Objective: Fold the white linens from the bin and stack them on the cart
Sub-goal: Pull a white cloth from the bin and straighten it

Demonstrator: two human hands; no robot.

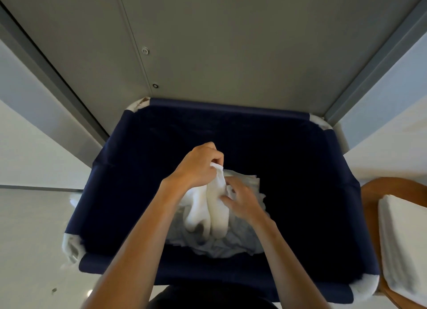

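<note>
The left hand (pixel 196 168) grips the white linen (pixel 217 213) by its upper end, its length hanging down into the bin (pixel 231 106), while the right hand (pixel 242 203) pinches its edge just alongside.

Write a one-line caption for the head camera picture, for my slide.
The left hand and the right hand grip a white linen over the navy bin; folded linens lie on the wooden cart.

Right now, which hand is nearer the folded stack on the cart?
Right. The right hand holds the linen left of the stack; the left hand grips it farther left.
</note>
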